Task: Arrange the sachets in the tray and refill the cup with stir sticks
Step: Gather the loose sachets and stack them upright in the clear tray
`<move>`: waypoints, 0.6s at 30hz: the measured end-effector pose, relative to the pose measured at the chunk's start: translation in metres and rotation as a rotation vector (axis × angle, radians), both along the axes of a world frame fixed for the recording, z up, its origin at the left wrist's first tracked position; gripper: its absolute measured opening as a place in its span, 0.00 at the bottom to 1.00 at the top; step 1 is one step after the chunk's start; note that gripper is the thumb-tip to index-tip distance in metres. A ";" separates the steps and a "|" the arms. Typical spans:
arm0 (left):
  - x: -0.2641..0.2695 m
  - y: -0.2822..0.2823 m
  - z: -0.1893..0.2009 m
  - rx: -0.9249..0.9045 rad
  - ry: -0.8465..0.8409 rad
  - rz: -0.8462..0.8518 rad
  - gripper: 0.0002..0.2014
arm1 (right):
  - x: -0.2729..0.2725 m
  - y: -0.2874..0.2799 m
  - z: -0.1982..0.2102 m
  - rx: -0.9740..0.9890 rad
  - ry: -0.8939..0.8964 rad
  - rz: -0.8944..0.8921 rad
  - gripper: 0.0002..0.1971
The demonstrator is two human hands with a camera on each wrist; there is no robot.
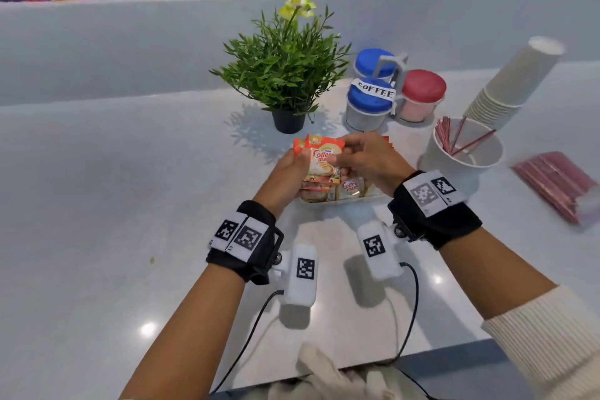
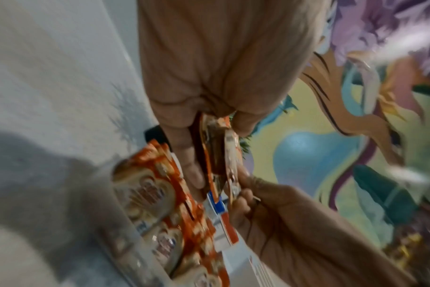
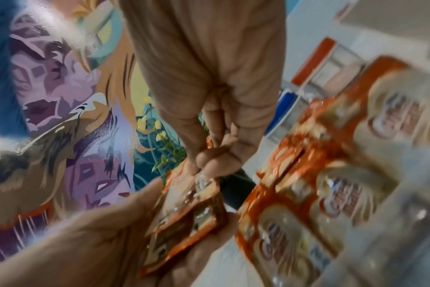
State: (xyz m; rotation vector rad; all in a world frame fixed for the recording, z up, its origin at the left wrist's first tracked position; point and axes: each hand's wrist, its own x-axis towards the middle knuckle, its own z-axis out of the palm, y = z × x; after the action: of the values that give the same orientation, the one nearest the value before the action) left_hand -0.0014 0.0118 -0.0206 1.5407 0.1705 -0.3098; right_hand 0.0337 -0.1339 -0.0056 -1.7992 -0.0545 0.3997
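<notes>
My left hand (image 1: 293,166) grips a small stack of orange and cream creamer sachets (image 1: 319,156) just above the clear tray (image 1: 337,201). My right hand (image 1: 360,156) pinches the same stack from the right side. More sachets (image 1: 352,188) lie flat in the tray below. In the left wrist view the held sachets (image 2: 220,153) stand edge-on between my fingers, with the tray's sachets (image 2: 155,194) beneath. In the right wrist view the stack (image 3: 187,215) sits between both hands. A white paper cup (image 1: 464,153) on the right holds a few red stir sticks (image 1: 454,140).
A bag of red stir sticks (image 1: 558,185) lies at the far right. A stack of paper cups (image 1: 509,84) leans behind the cup. Lidded jars (image 1: 370,101) in a rack and a potted plant (image 1: 285,75) stand behind the tray.
</notes>
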 end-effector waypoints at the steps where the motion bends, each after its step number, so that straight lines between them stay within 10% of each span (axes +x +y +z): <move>1: 0.003 -0.009 0.001 0.017 0.001 -0.029 0.21 | 0.000 -0.007 0.002 0.001 -0.011 -0.006 0.08; 18: 0.017 -0.049 0.005 0.235 -0.261 -0.075 0.17 | 0.010 -0.049 0.012 0.084 -0.106 -0.080 0.10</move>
State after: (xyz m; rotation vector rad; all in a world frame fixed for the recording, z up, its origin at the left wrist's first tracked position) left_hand 0.0161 -0.0376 -0.0151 1.8066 -0.0588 -0.1478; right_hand 0.0438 -0.1827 0.0061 -1.7329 -0.0718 0.2414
